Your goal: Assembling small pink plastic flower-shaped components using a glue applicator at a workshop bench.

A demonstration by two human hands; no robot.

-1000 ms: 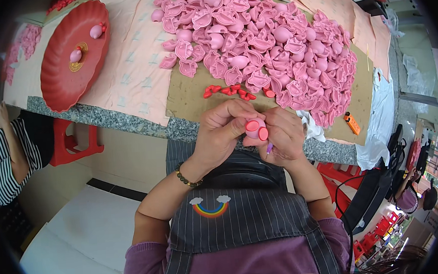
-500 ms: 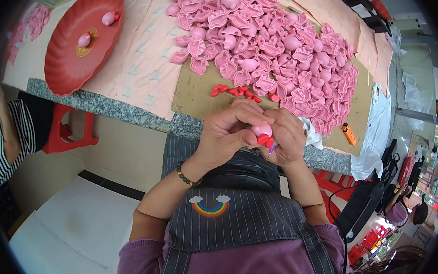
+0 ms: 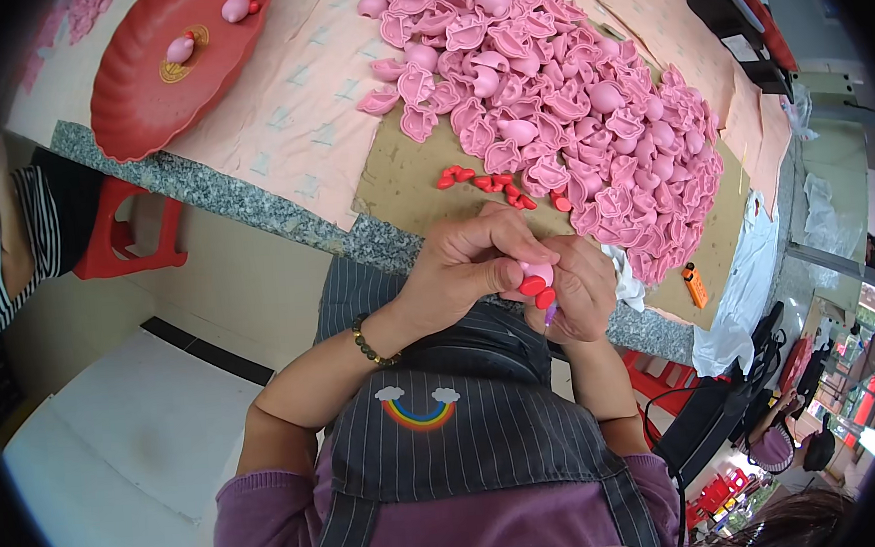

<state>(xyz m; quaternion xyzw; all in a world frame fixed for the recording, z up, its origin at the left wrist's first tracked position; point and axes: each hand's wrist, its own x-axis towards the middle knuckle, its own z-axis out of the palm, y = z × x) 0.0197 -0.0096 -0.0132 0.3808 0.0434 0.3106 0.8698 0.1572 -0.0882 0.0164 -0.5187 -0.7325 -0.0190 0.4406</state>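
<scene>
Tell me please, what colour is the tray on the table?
Red, seen best in the head view: tray.

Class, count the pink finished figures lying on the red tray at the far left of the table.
2. One pink figure lies near the middle of the red tray; the other pink figure lies at its far edge. More could be cut off beyond the picture's top.

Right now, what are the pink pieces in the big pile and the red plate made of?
The pink pieces look like moulded soft plastic or rubber: smooth, matte, each much the same shape. The red plate looks like hard glossy plastic, judging by the sheen on its scalloped rim, though lacquered ware can't be ruled out.
</scene>
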